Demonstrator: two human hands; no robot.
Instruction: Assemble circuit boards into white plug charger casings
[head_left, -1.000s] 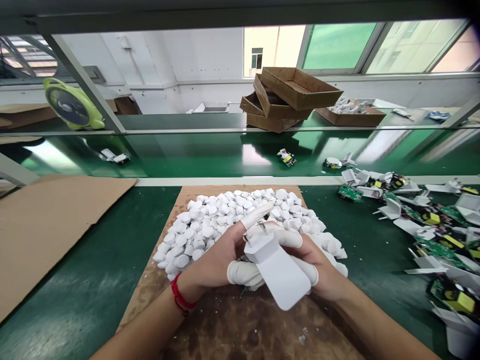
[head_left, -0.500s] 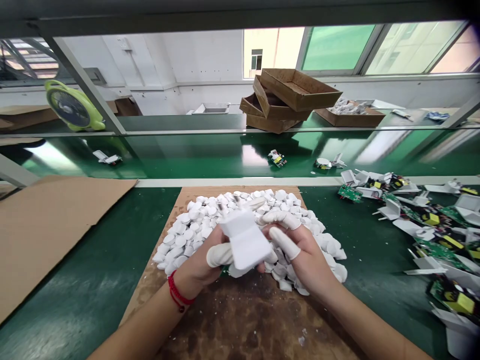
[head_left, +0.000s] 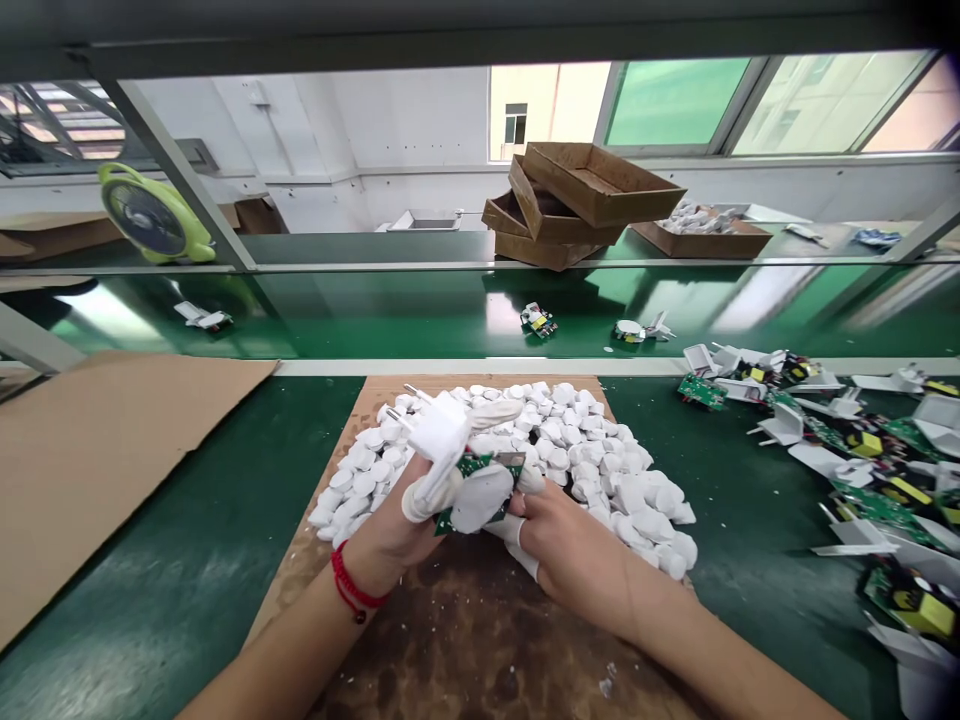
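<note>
My left hand [head_left: 401, 515] is closed around a white plug housing [head_left: 439, 432], whose metal prongs point up and left. A green circuit board [head_left: 475, 464] sits beside the housing, with a white round pad [head_left: 482, 498] on its face. At the board's right edge, my right hand [head_left: 574, 545] pinches with thumb and fingers, partly hidden from view. White finger cots cover several fingertips. Just beyond both hands spreads a heap of similar white pads [head_left: 622, 465] on a stained brown board [head_left: 570, 650].
Plug housings with circuit boards [head_left: 862, 440] are heaped on the right. A cardboard sheet [head_left: 112, 450] lies on the left. Across the back runs a green belt [head_left: 375, 310] carrying a few loose units. Above it, a shelf holds stacked cardboard trays [head_left: 592, 185] and a green fan [head_left: 154, 215].
The white housing has tipped up to the left, uncovering the circuit board and its pad. My right hand has closed onto the board's edge. Units on the belt have shifted left.
</note>
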